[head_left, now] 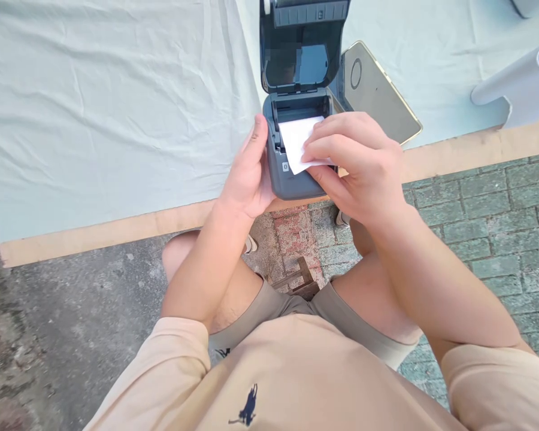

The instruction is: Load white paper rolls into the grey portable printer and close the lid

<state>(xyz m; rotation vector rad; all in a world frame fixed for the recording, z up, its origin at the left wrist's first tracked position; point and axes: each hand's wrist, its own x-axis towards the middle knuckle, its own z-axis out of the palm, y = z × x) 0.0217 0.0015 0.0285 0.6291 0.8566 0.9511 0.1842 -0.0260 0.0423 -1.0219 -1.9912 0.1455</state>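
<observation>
A dark grey portable label printer is at the table's front edge, its lid raised and tipped back. My left hand grips the printer along its left side, thumb up on the edge. With bent fingers my right hand pinches a white piece of paper over the open compartment. The paper's lower left corner overhangs the front part of the casing. My fingers cover the paper's right side, and whether it joins a roll inside cannot be seen.
A phone-like flat device with a pale back lies right of the printer. Farther right is a white device with a dark round end. A pale cloth covers the table, whose wooden edge shows.
</observation>
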